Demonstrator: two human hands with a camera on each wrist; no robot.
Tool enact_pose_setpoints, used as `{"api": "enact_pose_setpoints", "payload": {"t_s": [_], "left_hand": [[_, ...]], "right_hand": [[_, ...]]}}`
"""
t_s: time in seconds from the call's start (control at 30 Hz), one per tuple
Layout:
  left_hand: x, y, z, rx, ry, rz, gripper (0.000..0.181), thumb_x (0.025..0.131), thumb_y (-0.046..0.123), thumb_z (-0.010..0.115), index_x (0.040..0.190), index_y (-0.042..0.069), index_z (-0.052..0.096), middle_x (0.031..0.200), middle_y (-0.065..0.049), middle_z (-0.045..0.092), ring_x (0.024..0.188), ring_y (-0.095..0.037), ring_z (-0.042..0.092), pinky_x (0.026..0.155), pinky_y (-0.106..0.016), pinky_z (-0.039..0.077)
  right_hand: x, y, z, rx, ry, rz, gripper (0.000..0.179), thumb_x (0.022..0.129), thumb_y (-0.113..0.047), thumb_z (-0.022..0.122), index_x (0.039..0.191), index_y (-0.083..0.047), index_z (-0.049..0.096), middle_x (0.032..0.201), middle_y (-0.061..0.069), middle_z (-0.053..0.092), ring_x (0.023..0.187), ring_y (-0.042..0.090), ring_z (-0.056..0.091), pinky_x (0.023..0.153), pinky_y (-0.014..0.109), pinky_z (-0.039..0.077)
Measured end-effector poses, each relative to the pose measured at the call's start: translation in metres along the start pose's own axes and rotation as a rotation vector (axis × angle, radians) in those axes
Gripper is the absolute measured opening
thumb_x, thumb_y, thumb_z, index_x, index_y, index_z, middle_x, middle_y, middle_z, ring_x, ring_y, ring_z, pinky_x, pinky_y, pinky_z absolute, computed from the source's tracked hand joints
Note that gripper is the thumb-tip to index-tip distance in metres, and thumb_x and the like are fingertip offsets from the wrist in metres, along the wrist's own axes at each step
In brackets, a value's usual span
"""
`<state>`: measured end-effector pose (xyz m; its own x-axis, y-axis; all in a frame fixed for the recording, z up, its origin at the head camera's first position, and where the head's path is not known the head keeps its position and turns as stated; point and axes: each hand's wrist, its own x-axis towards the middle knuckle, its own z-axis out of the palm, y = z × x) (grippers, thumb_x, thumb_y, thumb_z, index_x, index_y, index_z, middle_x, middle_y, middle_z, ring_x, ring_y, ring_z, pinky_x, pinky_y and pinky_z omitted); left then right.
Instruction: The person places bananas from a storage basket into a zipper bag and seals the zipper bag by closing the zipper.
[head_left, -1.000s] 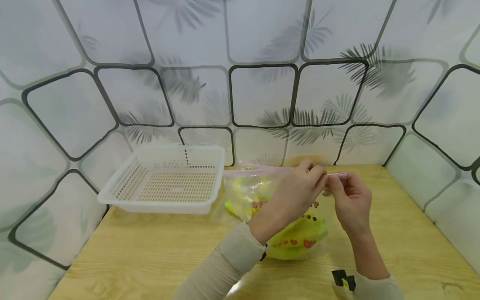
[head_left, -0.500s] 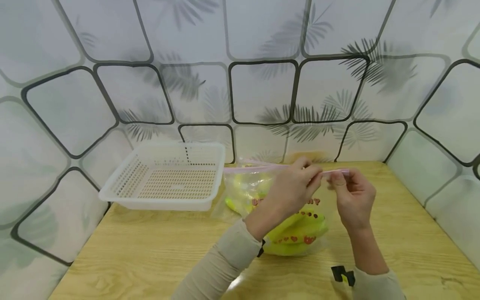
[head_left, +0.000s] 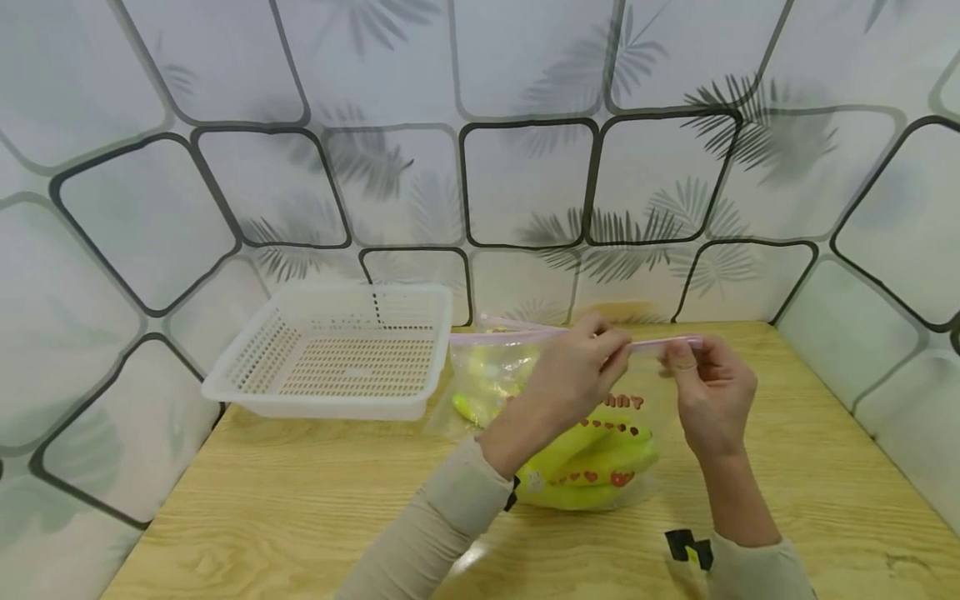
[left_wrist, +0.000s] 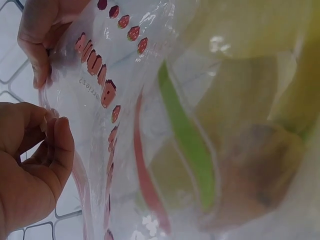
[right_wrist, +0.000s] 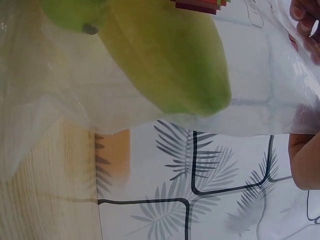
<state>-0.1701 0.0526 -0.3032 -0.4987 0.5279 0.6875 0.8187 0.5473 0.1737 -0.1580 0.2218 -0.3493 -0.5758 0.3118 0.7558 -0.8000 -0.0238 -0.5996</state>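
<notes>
A clear zip bag (head_left: 637,492) with a pink zip strip (head_left: 498,337) and printed red strawberries and hearts stands on the table. Inside it lie yellow-green fruit (head_left: 600,458), seen large through the plastic in the right wrist view as a long, smooth fruit (right_wrist: 175,60). My left hand (head_left: 566,375) pinches the strip between thumb and fingers right of its middle, also seen in the left wrist view. My right hand (head_left: 716,400) grips the strip's right end, thumb on the near side. Between the hands the strip runs taut; left of them the mouth gapes.
A white perforated plastic basket (head_left: 431,392) sits to the left of the bag, close beside it. The wooden table (head_left: 300,508) meets a patterned backdrop (head_left: 525,192) behind and at both sides. A black tag (head_left: 688,550) shows at the right sleeve cuff.
My left hand has slid left along the pink strip, away from the right hand, so a longer stretch shows between them. The right hand has shifted slightly right, keeping its grip.
</notes>
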Motion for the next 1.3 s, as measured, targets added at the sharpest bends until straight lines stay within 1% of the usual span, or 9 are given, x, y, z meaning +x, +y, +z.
{"api": "enact_pose_setpoints", "payload": {"t_s": [0.27, 0.47, 0.8, 1.0, 1.2, 1.3], "left_hand": [[-0.004, -0.002, -0.004, 0.014, -0.022, -0.017, 0.012, 0.099, 0.013, 0.06, 0.1, 0.01, 0.072, 0.092, -0.005, 0.058, 0.062, -0.007, 0.05, 0.055, -0.011, 0.039], [-0.006, -0.005, -0.006, -0.004, -0.015, -0.016, 0.012, 0.099, 0.012, 0.061, 0.1, 0.009, 0.072, 0.092, -0.006, 0.058, 0.063, -0.008, 0.051, 0.057, -0.012, 0.041], [-0.01, -0.01, -0.01, -0.003, -0.026, -0.034, 0.014, 0.1, 0.014, 0.06, 0.103, 0.01, 0.073, 0.094, -0.006, 0.059, 0.066, -0.009, 0.052, 0.059, -0.014, 0.042], [-0.013, -0.013, -0.012, -0.016, -0.038, -0.037, 0.016, 0.1, 0.013, 0.059, 0.107, 0.008, 0.073, 0.095, -0.007, 0.059, 0.066, -0.009, 0.053, 0.059, -0.013, 0.041], [-0.015, -0.017, -0.013, -0.002, -0.023, -0.019, 0.014, 0.1, 0.011, 0.059, 0.1, 0.009, 0.073, 0.094, -0.008, 0.061, 0.066, -0.01, 0.056, 0.058, -0.014, 0.044], [-0.017, -0.019, -0.014, 0.001, -0.013, -0.013, 0.013, 0.099, 0.01, 0.059, 0.098, 0.008, 0.072, 0.092, -0.008, 0.06, 0.065, -0.011, 0.056, 0.057, -0.015, 0.044]], "right_hand": [[0.0, 0.001, 0.0, 0.007, 0.003, 0.01, 0.014, 0.092, 0.012, 0.059, 0.082, 0.021, 0.058, 0.073, 0.0, 0.068, 0.065, 0.008, 0.064, 0.06, 0.015, 0.053], [-0.001, 0.001, 0.0, 0.007, 0.009, 0.018, 0.014, 0.093, 0.011, 0.059, 0.082, 0.019, 0.06, 0.073, 0.0, 0.068, 0.065, 0.008, 0.063, 0.06, 0.015, 0.053], [-0.001, 0.002, 0.0, 0.028, 0.023, 0.032, 0.013, 0.093, 0.012, 0.059, 0.083, 0.019, 0.06, 0.074, 0.002, 0.068, 0.066, 0.009, 0.064, 0.059, 0.016, 0.054], [-0.001, 0.0, 0.0, 0.033, 0.025, 0.04, 0.013, 0.093, 0.011, 0.059, 0.082, 0.018, 0.061, 0.074, 0.002, 0.069, 0.067, 0.009, 0.064, 0.06, 0.016, 0.054], [-0.001, 0.001, -0.001, -0.017, 0.032, 0.04, 0.017, 0.094, 0.008, 0.058, 0.082, 0.021, 0.06, 0.074, 0.0, 0.069, 0.065, 0.008, 0.063, 0.059, 0.016, 0.054], [0.0, 0.002, -0.001, 0.021, 0.036, 0.043, 0.016, 0.094, 0.01, 0.058, 0.082, 0.021, 0.06, 0.074, 0.002, 0.069, 0.066, 0.009, 0.063, 0.059, 0.016, 0.054]]}}
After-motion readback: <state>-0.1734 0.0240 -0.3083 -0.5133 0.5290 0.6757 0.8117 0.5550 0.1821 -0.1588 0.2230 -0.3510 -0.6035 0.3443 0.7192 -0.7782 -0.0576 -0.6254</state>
